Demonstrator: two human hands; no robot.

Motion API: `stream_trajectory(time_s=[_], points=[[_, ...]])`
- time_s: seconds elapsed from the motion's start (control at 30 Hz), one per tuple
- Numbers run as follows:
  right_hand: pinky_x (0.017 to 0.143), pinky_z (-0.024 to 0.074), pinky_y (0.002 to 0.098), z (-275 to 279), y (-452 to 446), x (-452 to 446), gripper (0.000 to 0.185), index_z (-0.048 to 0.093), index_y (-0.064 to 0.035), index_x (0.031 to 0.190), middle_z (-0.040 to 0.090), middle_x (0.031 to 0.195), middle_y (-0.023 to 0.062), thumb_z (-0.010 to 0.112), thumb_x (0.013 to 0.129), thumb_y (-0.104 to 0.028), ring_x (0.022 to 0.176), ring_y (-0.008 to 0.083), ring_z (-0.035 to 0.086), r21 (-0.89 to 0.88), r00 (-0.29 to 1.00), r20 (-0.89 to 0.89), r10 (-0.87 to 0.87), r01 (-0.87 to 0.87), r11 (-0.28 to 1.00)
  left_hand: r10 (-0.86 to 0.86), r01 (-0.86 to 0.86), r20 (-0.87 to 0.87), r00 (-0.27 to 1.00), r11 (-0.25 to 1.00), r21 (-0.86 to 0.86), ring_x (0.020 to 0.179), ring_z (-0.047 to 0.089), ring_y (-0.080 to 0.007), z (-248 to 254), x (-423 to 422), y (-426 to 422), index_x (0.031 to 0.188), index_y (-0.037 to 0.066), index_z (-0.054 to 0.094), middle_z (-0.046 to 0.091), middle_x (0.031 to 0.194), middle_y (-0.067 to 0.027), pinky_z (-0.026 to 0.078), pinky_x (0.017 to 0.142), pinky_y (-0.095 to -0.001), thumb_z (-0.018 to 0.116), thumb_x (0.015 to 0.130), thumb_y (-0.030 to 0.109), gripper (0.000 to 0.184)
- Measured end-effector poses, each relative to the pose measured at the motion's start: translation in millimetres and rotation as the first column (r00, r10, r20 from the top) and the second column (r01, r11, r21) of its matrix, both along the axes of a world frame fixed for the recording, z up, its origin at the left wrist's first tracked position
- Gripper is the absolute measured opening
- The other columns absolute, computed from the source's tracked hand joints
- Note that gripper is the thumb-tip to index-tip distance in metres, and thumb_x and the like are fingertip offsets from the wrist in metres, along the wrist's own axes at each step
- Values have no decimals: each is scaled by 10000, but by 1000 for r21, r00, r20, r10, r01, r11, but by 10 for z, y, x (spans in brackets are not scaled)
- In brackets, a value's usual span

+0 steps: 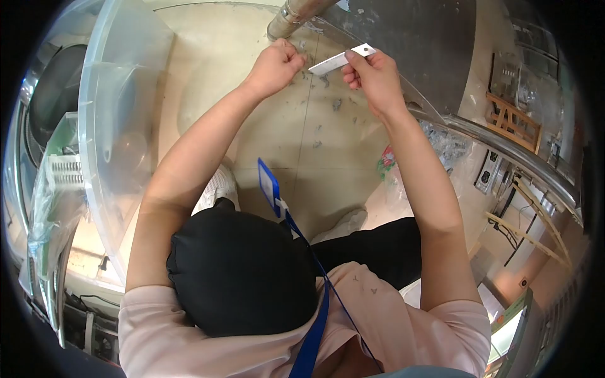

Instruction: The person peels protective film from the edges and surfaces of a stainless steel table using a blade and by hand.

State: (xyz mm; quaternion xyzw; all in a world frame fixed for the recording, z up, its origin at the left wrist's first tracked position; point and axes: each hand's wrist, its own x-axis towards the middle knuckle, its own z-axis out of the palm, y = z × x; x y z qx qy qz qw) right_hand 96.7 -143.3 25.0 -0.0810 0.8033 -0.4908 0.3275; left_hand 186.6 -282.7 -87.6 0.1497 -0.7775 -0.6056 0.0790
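Note:
My right hand pinches a flat white strip between thumb and fingers. The strip has a dark round hole near its right end and a slanted left end that points toward my left hand. My left hand is curled closed just left of the strip, apart from it; whatever its fingers hold, if anything, is hidden. Close beyond that hand stands a worn metal post. Below both hands lies the pale tiled floor, with grey flakes or scuffs on it.
A clear plastic bin stands at my left. On the right are a dark panel, a metal rail, crumpled clear plastic and a small wooden rack. A blue badge hangs from my lanyard.

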Motion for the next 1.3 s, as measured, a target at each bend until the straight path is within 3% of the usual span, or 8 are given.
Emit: stream_trajectory(time_s=[0.1,0.2,0.33,0.47,0.67,0.77,1.03,1.3], points=[[515,448,213,-143,-18,-4,135,548,22,815,589,715,74,537,829,-112,586,107,541,-104,993,-108,-55,43,994,-27,32,175,984,999,-24,769,510,-159,-19,23,-41,714,-11,560,570,831,-68,408,685,-283,515,796,174,207],[552,474,220,-284,-94,49,132,546,45,847,601,745,95,535,826,-85,614,127,566,-187,973,-210,-94,54,981,11,-90,178,984,895,438,796,507,-137,21,5,-44,877,-1,564,589,876,-31,393,736,-252,494,840,181,199],[556,477,226,-365,-232,184,171,544,61,778,616,693,97,530,820,-104,572,118,581,-228,932,-328,-155,81,970,178,-222,134,975,799,559,832,540,-148,3,-116,41,985,2,548,593,901,-42,403,787,-264,480,845,150,215],[544,474,226,-391,-258,178,171,548,55,772,614,678,87,529,821,-108,561,113,576,-245,912,-344,-223,142,959,130,-146,87,988,567,810,855,532,-126,77,-141,114,1072,12,487,576,888,-52,427,786,-254,467,849,103,242],[542,475,228,-345,-299,178,173,546,52,767,608,653,74,523,825,-109,560,111,575,-176,880,-422,-217,155,972,163,-153,129,978,146,977,750,533,-118,58,-215,165,942,42,524,563,828,-45,448,692,-235,489,859,136,130],[546,479,235,-352,-334,218,173,544,54,773,606,665,84,513,834,-105,567,121,578,-223,866,-413,-281,203,953,140,-98,82,987,113,989,753,531,-104,21,-292,183,923,48,505,560,861,-40,458,697,-232,482,867,155,123],[572,496,243,-479,-240,187,143,519,61,825,601,704,114,491,847,-77,587,141,584,-465,872,-286,-396,235,853,259,-125,61,964,240,963,687,520,-114,76,-341,271,831,16,547,568,769,-50,442,653,-233,508,848,121,113],[557,501,245,-513,-319,183,151,531,53,795,603,673,100,512,838,-91,566,139,587,-429,843,-400,-360,175,886,330,-128,41,943,248,960,635,510,-119,75,-334,257,789,8,550,563,718,-51,434,626,-241,508,845,117,130]])
